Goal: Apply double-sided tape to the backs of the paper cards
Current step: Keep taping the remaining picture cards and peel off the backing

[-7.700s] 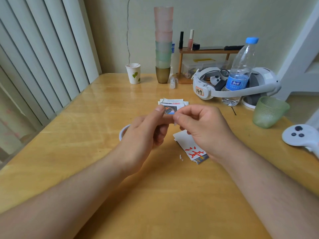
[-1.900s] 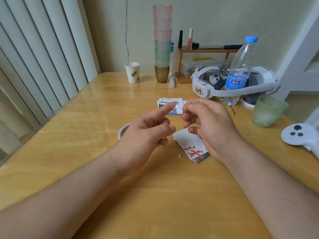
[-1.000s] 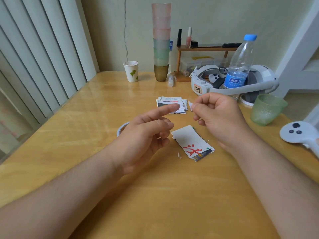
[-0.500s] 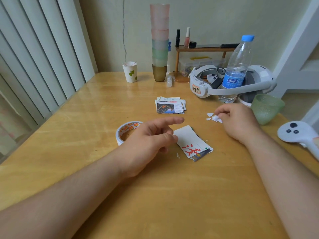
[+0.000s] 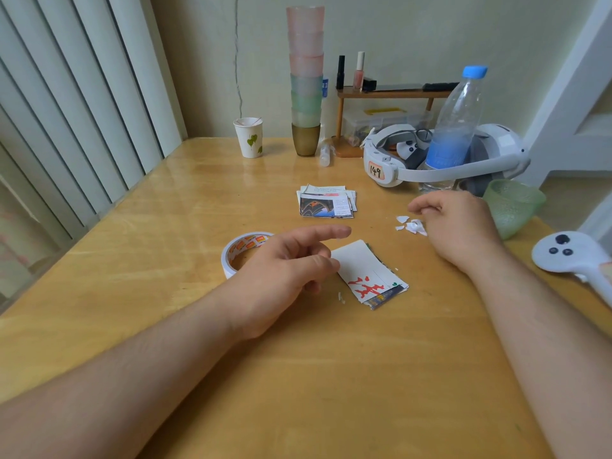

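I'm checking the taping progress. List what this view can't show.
- Tape roll, head view: near side behind the left hand.
- Near card stack: lower cards covered by the top one; tape on them unseen.
- Right hand: fingertips curl under, grip on the paper scraps unclear.

2 bare forearms; left hand (image 5: 284,270) and right hand (image 5: 460,223) ungloved, no sleeves.

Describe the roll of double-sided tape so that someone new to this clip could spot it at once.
Start at the wooden table and find the left hand near its middle. The tape roll lies flat just left of that hand, partly hidden by it. It is the only ring there: white, with orange-red labels inside the core.
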Demonstrator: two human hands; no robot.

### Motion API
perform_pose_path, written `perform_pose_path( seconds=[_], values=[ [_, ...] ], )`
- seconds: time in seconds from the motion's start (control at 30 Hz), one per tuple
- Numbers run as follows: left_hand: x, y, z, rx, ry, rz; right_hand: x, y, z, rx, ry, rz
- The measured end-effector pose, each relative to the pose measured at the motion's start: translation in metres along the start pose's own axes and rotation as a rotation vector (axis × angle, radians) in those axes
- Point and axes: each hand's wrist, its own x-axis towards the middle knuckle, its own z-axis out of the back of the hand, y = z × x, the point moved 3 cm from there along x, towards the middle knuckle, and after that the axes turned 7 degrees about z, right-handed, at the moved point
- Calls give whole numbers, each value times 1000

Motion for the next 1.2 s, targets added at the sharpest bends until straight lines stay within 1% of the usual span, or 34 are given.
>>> perform_pose_path(
  seconds=[0.07,0.13,0.2,0.3,0.4,0.57,0.73,0.93,1.0,1.1,1.2],
  values=[
    [1,0,0,-4,0,-1,-2,13,-6,-2,79,99],
    [1,1,-1,-3,-3,-1,-7,28,-16,39,229,205],
    [2,2,-1,-1,-6,-4,-14,37,-27,84,396,264],
    [3,2,0,7,-6,-9,-22,43,-37,31,546,287],
    [4,2,0,3,-11,-5,-26,45,-42,-54,616,286],
    [4,3,0,-3,-11,-1,-26,47,-41,-22,560,295],
    [3,2,0,-13,-9,-10,-27,51,-36,44,437,292],
    [-1,-2,-1,-31,-1,-42,-24,45,-19,127,420,168],
    [-2,-3,-1,-43,-5,-48,-22,42,-13,232,395,127],
    [-1,-4,-1,-61,-39,-83,-19,42,-11,503,357,38],
    [-1,-7,1,-41,-136,-152,-21,47,-15,770,332,-85]
  ],
)
